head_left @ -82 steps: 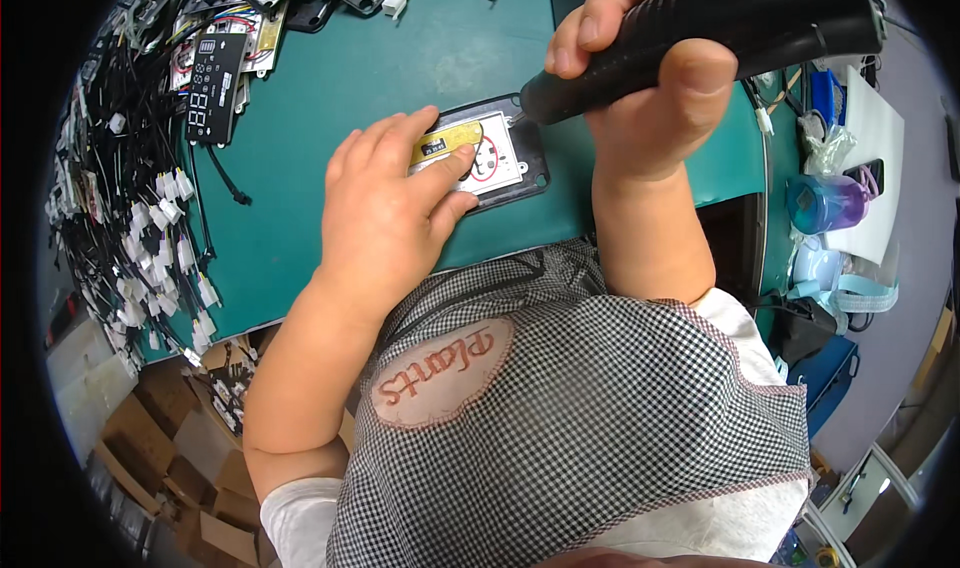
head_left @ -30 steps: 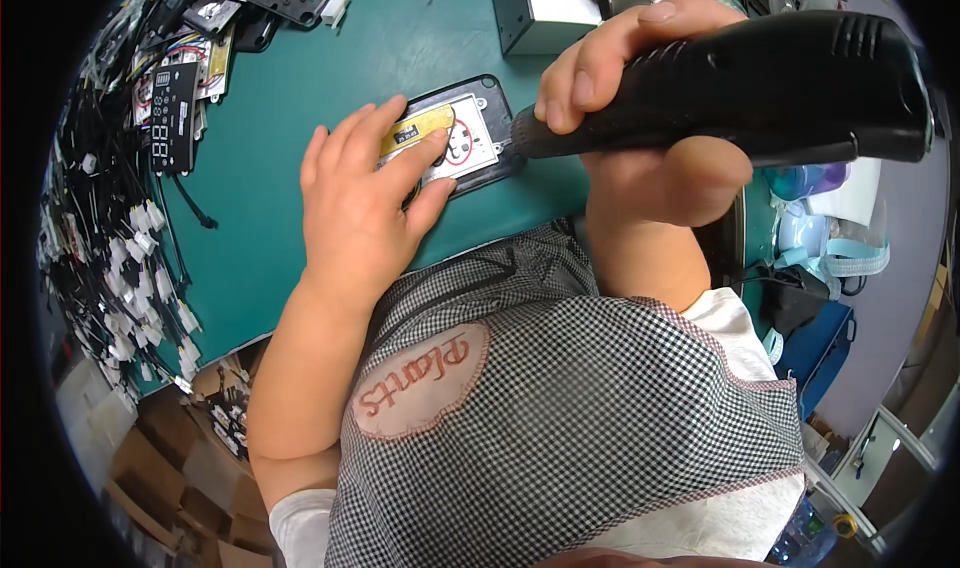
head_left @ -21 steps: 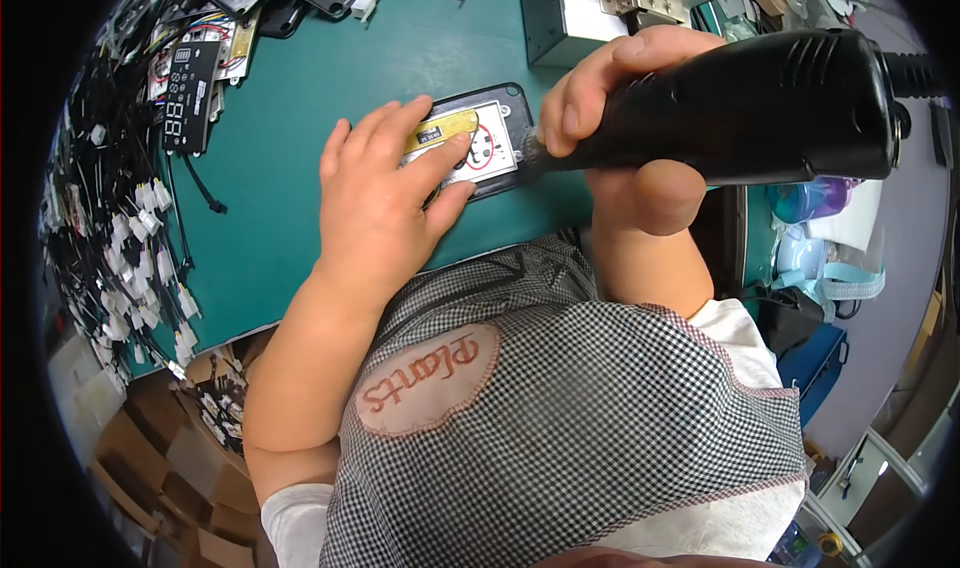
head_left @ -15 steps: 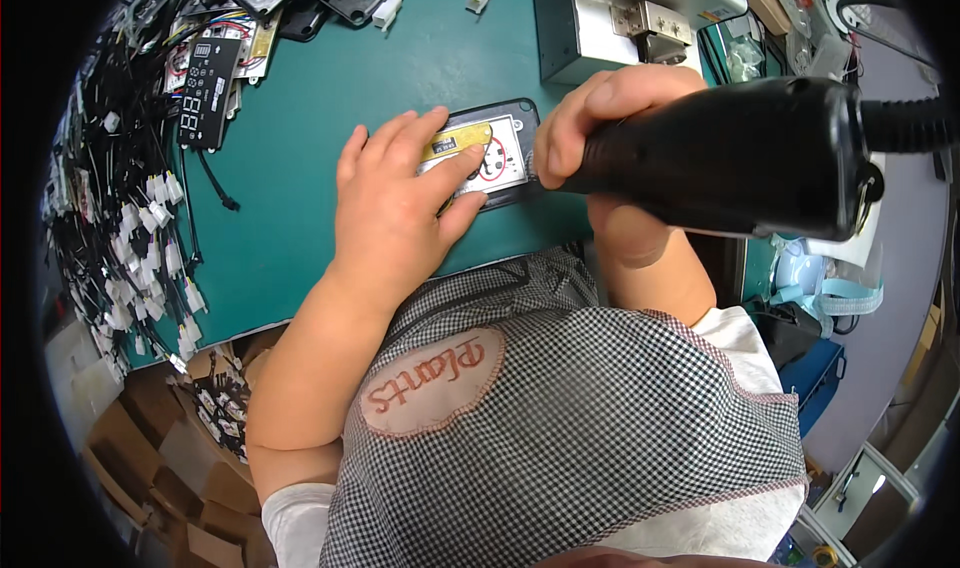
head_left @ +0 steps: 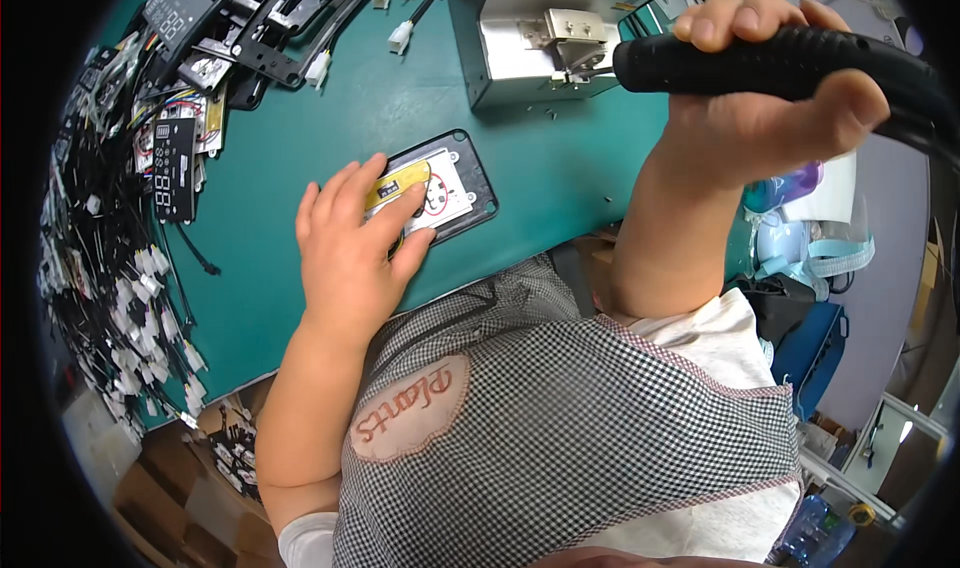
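Left grip, a bare hand (head_left: 352,236), spread over the left part of a black rectangular plastic panel (head_left: 484,182); index finger on the yellow strip (head_left: 414,176) atop the panel's white circuit board (head_left: 460,198). Right grip, a bare hand (head_left: 745,133), wraps a long black cylindrical power tool (head_left: 665,65); its tip points left at the metal bracket of a silver-and-dark box-shaped machine (head_left: 508,40). Tip contact unclear. Panel rests on the green tabletop (head_left: 570,173). Far left: heaped black cables with white connectors (head_left: 140,328).
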`<state>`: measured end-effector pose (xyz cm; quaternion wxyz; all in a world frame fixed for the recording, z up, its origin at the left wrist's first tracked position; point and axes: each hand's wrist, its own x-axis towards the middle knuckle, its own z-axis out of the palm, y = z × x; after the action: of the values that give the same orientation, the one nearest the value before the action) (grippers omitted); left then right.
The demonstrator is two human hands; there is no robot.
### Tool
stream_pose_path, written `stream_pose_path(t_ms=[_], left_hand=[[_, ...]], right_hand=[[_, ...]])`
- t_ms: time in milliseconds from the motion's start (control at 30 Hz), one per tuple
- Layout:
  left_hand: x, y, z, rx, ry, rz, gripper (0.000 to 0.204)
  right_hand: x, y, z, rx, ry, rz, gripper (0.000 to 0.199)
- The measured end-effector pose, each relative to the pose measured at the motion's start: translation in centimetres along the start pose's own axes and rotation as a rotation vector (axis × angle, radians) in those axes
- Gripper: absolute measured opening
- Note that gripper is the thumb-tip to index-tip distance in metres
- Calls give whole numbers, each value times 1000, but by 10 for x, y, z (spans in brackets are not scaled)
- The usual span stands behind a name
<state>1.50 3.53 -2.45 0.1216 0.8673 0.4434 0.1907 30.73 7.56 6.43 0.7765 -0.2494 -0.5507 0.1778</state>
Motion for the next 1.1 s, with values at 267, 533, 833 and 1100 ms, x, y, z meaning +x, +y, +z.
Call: stream_pose_path(t_ms=[267, 533, 833, 1100], left_hand=[[0, 1, 3, 18, 9, 11, 41], [1, 1, -3, 18, -41, 23, 41], [-11, -34, -42, -96, -190, 14, 46], [-27, -44, -26, -138, -80, -14, 48]], right_hand=[[-9, -6, 50, 54, 321, 116, 64], [-21, 6, 11, 176, -25, 209, 70], [-56, -11, 67, 485, -461, 242, 89], [-103, 3, 132, 637, -327, 322, 78]])
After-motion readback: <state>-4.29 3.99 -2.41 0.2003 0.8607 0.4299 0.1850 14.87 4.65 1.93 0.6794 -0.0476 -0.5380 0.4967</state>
